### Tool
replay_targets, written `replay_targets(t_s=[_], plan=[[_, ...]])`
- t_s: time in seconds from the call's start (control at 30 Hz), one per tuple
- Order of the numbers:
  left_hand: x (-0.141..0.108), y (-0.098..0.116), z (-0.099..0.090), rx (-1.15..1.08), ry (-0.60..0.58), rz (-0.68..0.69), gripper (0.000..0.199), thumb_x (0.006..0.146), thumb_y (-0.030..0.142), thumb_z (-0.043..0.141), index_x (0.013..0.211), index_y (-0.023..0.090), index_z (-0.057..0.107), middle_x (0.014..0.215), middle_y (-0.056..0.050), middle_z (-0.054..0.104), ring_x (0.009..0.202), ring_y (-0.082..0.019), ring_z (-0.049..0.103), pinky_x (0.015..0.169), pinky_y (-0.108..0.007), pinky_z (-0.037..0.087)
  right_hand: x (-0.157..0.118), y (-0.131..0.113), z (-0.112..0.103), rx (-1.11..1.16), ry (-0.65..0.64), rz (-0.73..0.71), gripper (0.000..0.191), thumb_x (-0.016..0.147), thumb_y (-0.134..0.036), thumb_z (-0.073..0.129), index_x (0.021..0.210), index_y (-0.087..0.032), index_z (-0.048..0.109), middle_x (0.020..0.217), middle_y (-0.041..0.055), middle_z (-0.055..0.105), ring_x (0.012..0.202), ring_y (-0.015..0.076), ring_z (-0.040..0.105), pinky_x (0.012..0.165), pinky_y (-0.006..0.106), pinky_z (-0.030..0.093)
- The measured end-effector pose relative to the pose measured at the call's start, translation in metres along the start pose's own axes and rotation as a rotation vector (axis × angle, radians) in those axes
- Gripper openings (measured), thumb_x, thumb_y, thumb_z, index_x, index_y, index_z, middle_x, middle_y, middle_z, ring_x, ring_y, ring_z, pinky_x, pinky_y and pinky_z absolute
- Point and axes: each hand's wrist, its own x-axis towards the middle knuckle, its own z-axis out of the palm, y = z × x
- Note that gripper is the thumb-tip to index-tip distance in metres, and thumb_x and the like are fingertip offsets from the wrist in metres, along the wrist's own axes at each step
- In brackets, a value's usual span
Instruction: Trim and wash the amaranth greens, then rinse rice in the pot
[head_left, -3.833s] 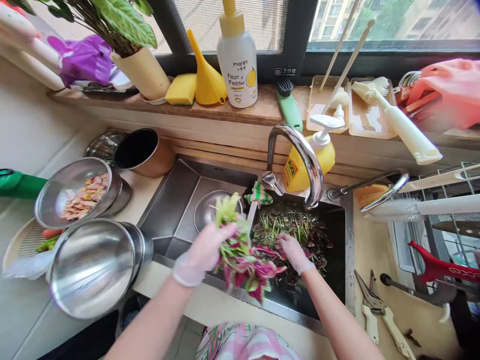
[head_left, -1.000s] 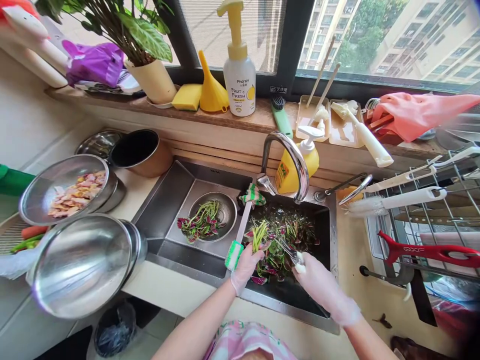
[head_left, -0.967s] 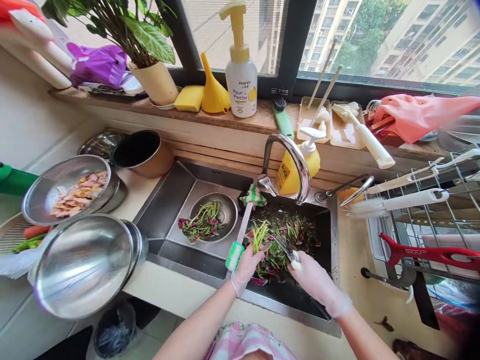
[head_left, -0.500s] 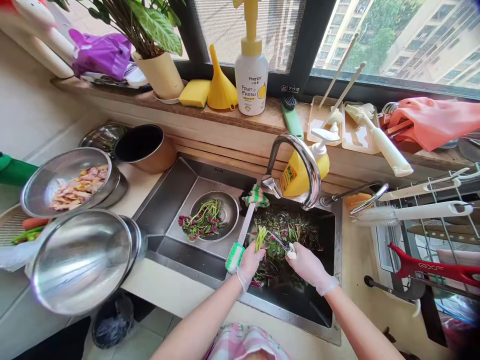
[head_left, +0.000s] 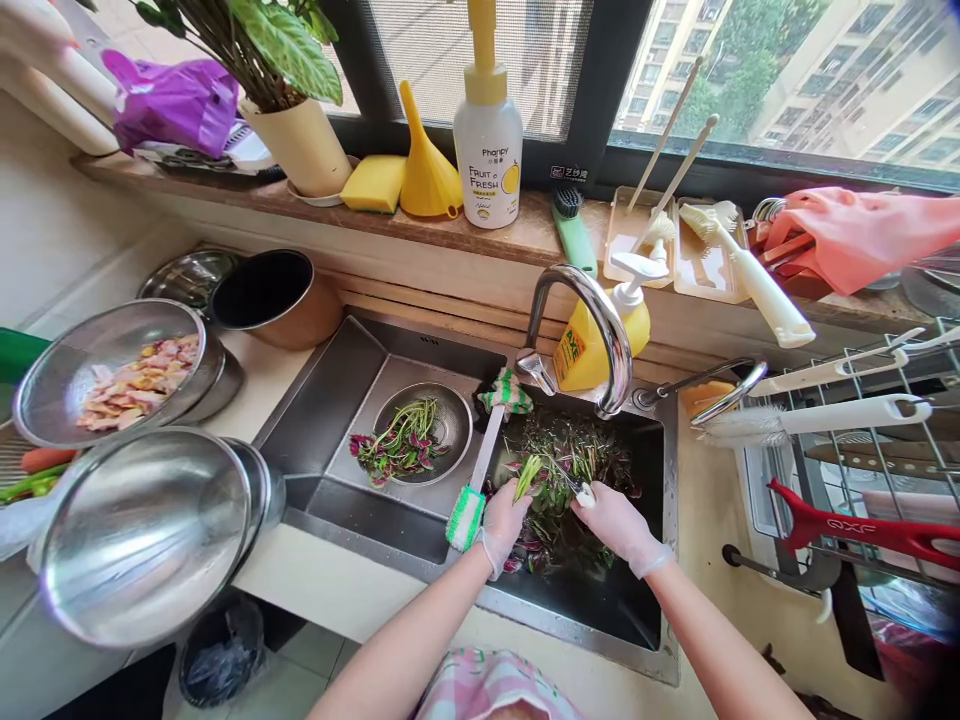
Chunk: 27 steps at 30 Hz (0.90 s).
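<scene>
My left hand [head_left: 502, 525], in a clear glove, is shut on a small bunch of green stems [head_left: 529, 477] above the sink's right basin. My gloved right hand [head_left: 611, 525] grips a small white-handled blade [head_left: 577, 488], whose tip is right by those stems. Below both hands lies a wet heap of red-and-green leafy greens [head_left: 562, 470]. A long white brush with green bristles [head_left: 466, 518] rests against the basin divider, touching my left hand's side. In the left basin, a steel colander [head_left: 422, 433] holds a smaller portion of the greens [head_left: 401, 447].
A curved steel faucet [head_left: 577, 330] and a yellow pump bottle [head_left: 596, 350] stand behind the sink. Steel bowls [head_left: 142, 535] and a strainer of chopped food [head_left: 105, 372] sit to the left. A wire dish rack [head_left: 847, 430] stands to the right.
The colander now holds greens, and my right hand has taken up the blade since the earliest frame. Over the last half second, my hands have stayed close together and the view has shifted slightly.
</scene>
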Motion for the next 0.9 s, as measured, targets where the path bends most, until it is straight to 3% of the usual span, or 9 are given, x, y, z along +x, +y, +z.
replay_targets(t_s=[0.23, 0.73, 0.9], plan=[[-0.002, -0.002, -0.003, -0.107, -0.016, 0.036, 0.024, 0.079, 0.014, 0.054, 0.101, 0.016, 0.065, 0.108, -0.008, 0.071, 0.101, -0.022, 0.064, 0.097, -0.034, 0.044, -0.01, 0.011, -0.008, -0.001, -0.103, -0.04, 0.019, 0.081, -0.033, 0.058, 0.092, -0.018, 0.064, 0.089, 0.0091, 0.072, 0.076, 0.0203, 0.065, 0.058, 0.026, 0.032], [-0.004, 0.003, -0.002, -0.007, -0.022, 0.027, 0.026, 0.079, 0.016, 0.056, 0.103, 0.017, 0.066, 0.105, -0.008, 0.072, 0.098, -0.023, 0.064, 0.094, -0.033, 0.045, -0.021, 0.005, -0.003, -0.057, -0.044, -0.043, 0.019, 0.082, -0.035, 0.055, 0.089, -0.019, 0.063, 0.087, 0.0092, 0.072, 0.078, 0.023, 0.067, 0.057, 0.028, 0.03], [-0.005, 0.002, -0.002, 0.124, -0.031, 0.027, 0.026, 0.08, 0.018, 0.058, 0.104, 0.017, 0.068, 0.102, -0.009, 0.072, 0.097, -0.025, 0.064, 0.092, -0.035, 0.044, -0.02, 0.003, -0.001, -0.072, -0.022, -0.033, 0.021, 0.083, -0.038, 0.054, 0.089, -0.02, 0.063, 0.087, 0.0095, 0.072, 0.079, 0.0238, 0.068, 0.058, 0.028, 0.033]])
